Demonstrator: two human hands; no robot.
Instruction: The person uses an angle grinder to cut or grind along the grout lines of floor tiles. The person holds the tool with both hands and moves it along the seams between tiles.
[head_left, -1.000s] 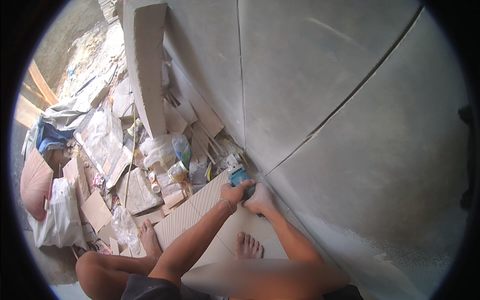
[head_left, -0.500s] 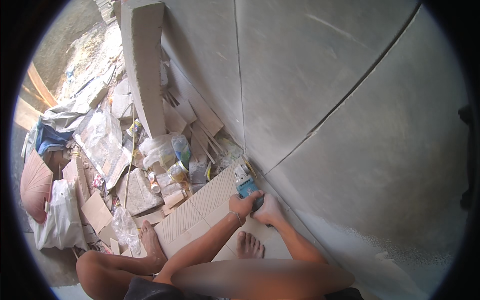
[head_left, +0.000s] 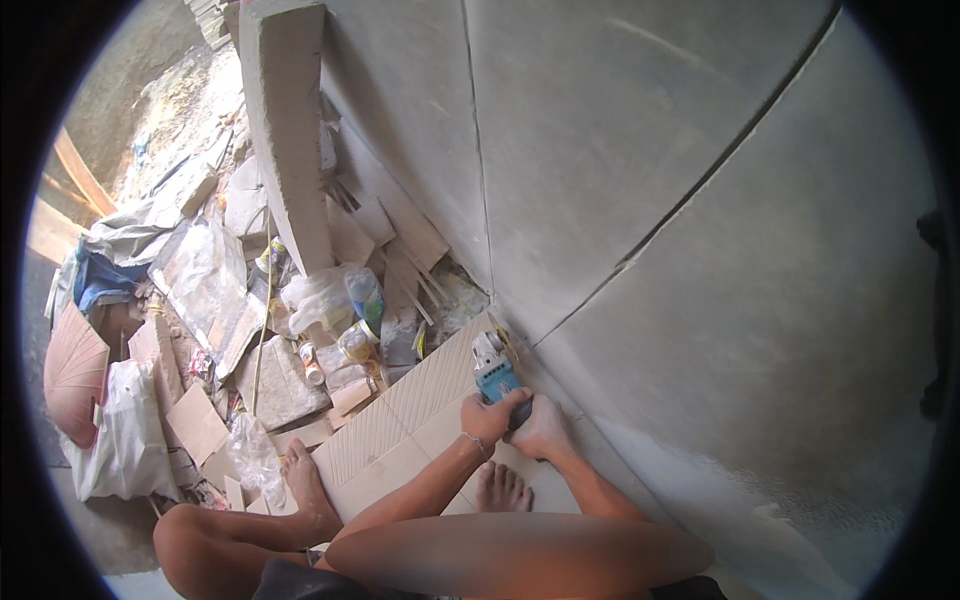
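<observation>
A teal and silver angle grinder [head_left: 496, 378] is held over pale floor tiles [head_left: 415, 432], its disc close to the foot of the wall. My left hand [head_left: 487, 417] wraps round the grinder's body, thumb laid across the top. Just to the right, my right hand [head_left: 543, 430] grips the rear end of the same tool, looking pale with dust. Whether the disc touches a tile edge I cannot tell. Slanted grooves mark the far tile strip [head_left: 400, 400]. My bare foot [head_left: 504, 488] rests on the tiles right below my hands.
A grey wall [head_left: 640, 180] rises at the right. Rubble, broken tiles [head_left: 197, 420], plastic bags [head_left: 255, 460] and cups [head_left: 311, 364] cover the floor at the left. A concrete post [head_left: 290, 140] stands beyond. A white sack [head_left: 125, 430] lies at far left.
The grinder and both hands have shifted very slightly toward me and to the right. Both hands keep their hold on the tool.
</observation>
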